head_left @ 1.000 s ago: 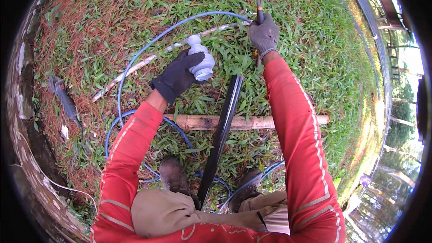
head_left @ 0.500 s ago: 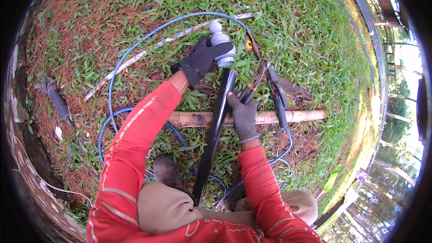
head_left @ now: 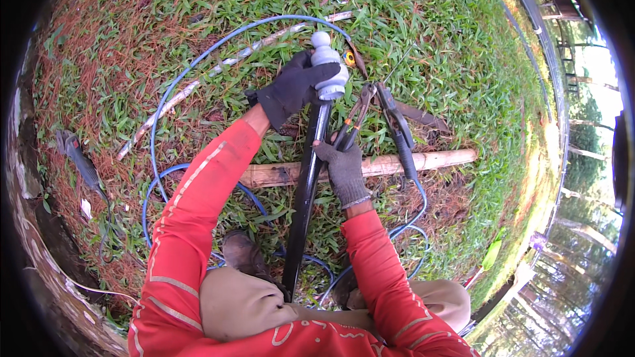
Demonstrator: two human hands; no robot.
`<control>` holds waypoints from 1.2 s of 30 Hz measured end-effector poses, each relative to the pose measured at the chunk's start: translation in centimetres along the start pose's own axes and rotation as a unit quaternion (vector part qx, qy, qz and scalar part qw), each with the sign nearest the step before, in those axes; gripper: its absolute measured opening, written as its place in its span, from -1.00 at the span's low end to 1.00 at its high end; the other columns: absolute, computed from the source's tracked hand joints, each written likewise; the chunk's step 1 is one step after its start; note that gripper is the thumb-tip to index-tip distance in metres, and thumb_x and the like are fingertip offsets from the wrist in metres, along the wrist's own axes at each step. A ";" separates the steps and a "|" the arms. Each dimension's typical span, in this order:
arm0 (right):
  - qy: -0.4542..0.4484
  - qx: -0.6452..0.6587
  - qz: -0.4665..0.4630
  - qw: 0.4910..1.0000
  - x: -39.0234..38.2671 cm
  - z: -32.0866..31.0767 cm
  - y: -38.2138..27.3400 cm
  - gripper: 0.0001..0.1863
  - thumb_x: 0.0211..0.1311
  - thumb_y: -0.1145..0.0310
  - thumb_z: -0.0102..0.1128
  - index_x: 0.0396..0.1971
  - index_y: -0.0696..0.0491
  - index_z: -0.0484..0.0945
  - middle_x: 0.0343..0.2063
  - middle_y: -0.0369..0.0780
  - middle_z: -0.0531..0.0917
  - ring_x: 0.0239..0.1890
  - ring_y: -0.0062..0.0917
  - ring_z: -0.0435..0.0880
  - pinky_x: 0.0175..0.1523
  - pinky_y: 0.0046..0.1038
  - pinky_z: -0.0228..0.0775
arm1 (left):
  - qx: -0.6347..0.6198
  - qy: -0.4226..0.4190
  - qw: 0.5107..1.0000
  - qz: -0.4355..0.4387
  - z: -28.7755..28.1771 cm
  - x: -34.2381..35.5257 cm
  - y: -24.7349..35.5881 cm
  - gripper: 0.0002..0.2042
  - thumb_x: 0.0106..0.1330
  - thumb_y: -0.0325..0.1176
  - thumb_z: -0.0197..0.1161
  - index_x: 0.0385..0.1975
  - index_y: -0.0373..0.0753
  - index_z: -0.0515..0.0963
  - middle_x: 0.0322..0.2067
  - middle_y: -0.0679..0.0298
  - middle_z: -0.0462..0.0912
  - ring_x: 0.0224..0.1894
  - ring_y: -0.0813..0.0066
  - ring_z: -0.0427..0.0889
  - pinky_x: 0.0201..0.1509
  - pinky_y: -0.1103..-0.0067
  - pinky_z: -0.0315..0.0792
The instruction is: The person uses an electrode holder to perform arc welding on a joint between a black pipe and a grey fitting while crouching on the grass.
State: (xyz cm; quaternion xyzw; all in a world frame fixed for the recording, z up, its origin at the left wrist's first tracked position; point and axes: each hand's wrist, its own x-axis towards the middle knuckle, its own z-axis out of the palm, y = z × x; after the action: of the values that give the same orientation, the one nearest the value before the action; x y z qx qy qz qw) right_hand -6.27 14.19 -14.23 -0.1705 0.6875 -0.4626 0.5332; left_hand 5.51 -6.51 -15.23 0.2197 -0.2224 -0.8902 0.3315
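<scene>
My left hand (head_left: 288, 89), in a black glove, is closed around a grey ball-topped finial (head_left: 327, 69). The finial's base meets the upper end of a black metal tube (head_left: 305, 201), which slants up from between my feet; whether it sits fully on the end cannot be told. In a grey knit glove, my right hand (head_left: 344, 170) grips pliers (head_left: 355, 119) with dark, orange-marked handles, its thumb against the tube. The pliers' jaws point away from me, close to a black welding electrode holder (head_left: 399, 132) on the grass.
A bamboo pole (head_left: 423, 164) lies across behind the tube. Blue cable (head_left: 159, 119) loops around the work spot, with a pale stick (head_left: 178, 98) inside its arc. At the left lies a corded power tool (head_left: 83, 162). A yellow round object (head_left: 348, 58) rests beyond the finial.
The finial and tube end, apart before, now meet. My right hand has shifted left with the pliers, and the tube's top has swung left. My left hand still holds the finial.
</scene>
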 end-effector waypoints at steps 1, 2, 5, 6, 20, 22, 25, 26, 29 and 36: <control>-0.002 0.000 -0.002 1.000 -0.1 0.2 -0.1 -0.60 0.25 0.50 0.72 -0.21 0.04 0.52 -0.40 -0.27 0.76 -0.41 -0.57 0.77 -0.30 -0.45 0.64 | 0.030 -0.018 0.999 0.028 -0.9 0.9 0.5 -0.55 0.53 -0.53 0.49 0.33 -0.29 0.48 0.04 0.22 0.75 0.00 0.37 0.83 0.03 0.32 0.80; 0.003 0.003 -0.005 1.000 -0.3 0.3 -0.3 -0.61 0.25 0.50 0.71 -0.22 0.05 0.52 -0.41 -0.27 0.76 -0.41 -0.57 0.77 -0.30 -0.46 0.63 | 0.058 -0.011 0.997 0.043 -1.0 1.2 0.7 -0.55 0.49 -0.48 0.55 0.28 -0.26 0.50 0.01 0.25 0.77 -0.04 0.39 0.85 0.01 0.33 0.82; 0.009 0.006 -0.007 1.000 -0.5 0.4 -0.5 -0.62 0.25 0.51 0.71 -0.24 0.05 0.54 -0.41 -0.28 0.76 -0.42 -0.58 0.77 -0.30 -0.46 0.63 | 0.120 0.043 0.991 0.030 -1.5 1.8 1.2 -0.57 0.50 -0.43 0.57 0.26 -0.24 0.53 0.01 0.26 0.78 -0.06 0.41 0.85 0.00 0.36 0.81; 0.009 0.007 -0.004 1.000 -0.6 0.6 -0.5 -0.63 0.25 0.51 0.71 -0.24 0.05 0.54 -0.42 -0.28 0.76 -0.42 -0.58 0.76 -0.30 -0.47 0.63 | 0.154 0.089 0.984 0.003 -1.6 1.7 1.5 -0.59 0.54 -0.44 0.53 0.27 -0.26 0.53 0.04 0.24 0.76 -0.05 0.42 0.84 0.01 0.39 0.79; 0.015 -0.031 -0.034 0.999 -0.8 0.0 0.2 -0.63 0.29 0.51 0.69 -0.16 0.03 0.54 -0.38 -0.27 0.77 -0.51 -0.58 0.73 -0.45 -0.50 0.53 | 0.265 0.057 0.961 -0.048 -2.8 2.3 -1.1 -0.50 0.44 -0.28 0.65 0.26 -0.28 0.58 -0.01 0.27 0.78 -0.06 0.48 0.82 0.02 0.41 0.76; 0.010 -0.023 -0.032 0.999 -0.8 0.0 0.3 -0.62 0.29 0.50 0.69 -0.15 0.03 0.54 -0.38 -0.26 0.77 -0.50 -0.57 0.74 -0.46 -0.50 0.53 | 0.224 0.038 0.973 -0.050 -3.1 2.5 -1.5 -0.48 0.44 -0.27 0.65 0.27 -0.28 0.58 -0.01 0.26 0.78 -0.05 0.47 0.82 0.02 0.41 0.76; 0.014 -0.033 -0.004 0.999 -0.9 0.2 -0.2 -0.61 0.29 0.50 0.70 -0.15 0.04 0.54 -0.39 -0.26 0.77 -0.51 -0.57 0.73 -0.45 -0.49 0.53 | 0.198 0.024 0.978 -0.056 -3.1 2.2 -1.6 -0.46 0.43 -0.26 0.65 0.29 -0.28 0.57 0.02 0.25 0.78 -0.03 0.45 0.82 0.04 0.39 0.77; 0.011 -0.024 -0.013 1.000 -0.9 0.1 -0.1 -0.62 0.29 0.51 0.69 -0.15 0.04 0.54 -0.39 -0.26 0.77 -0.50 -0.57 0.73 -0.45 -0.49 0.54 | 0.213 0.026 0.975 -0.059 -2.5 2.0 -1.4 -0.45 0.43 -0.26 0.66 0.30 -0.29 0.56 0.04 0.24 0.77 -0.01 0.45 0.82 0.04 0.39 0.77; 0.013 -0.021 -0.024 0.999 -0.9 -0.1 -0.1 -0.62 0.29 0.52 0.68 -0.15 0.04 0.54 -0.39 -0.26 0.77 -0.50 -0.57 0.74 -0.46 -0.50 0.53 | 0.232 0.049 0.969 -0.074 -1.6 1.1 -1.0 -0.42 0.43 -0.29 0.66 0.33 -0.29 0.53 0.08 0.23 0.75 0.01 0.44 0.81 0.06 0.38 0.77; 0.012 0.020 -0.023 0.999 -0.8 0.7 0.2 -0.63 0.30 0.54 0.67 -0.15 0.03 0.54 -0.38 -0.25 0.77 -0.48 -0.55 0.76 -0.44 -0.49 0.57 | 0.248 0.032 0.966 -0.058 -1.9 1.1 -1.1 -0.37 0.40 -0.31 0.68 0.37 -0.29 0.51 0.10 0.23 0.75 0.04 0.46 0.81 0.10 0.38 0.76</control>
State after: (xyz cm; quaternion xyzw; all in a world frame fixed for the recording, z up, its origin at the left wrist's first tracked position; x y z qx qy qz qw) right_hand -5.31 14.61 -13.97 -0.1699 0.6803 -0.4906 0.5174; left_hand 5.24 -6.96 -17.65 0.3356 -0.4125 -0.8175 0.2211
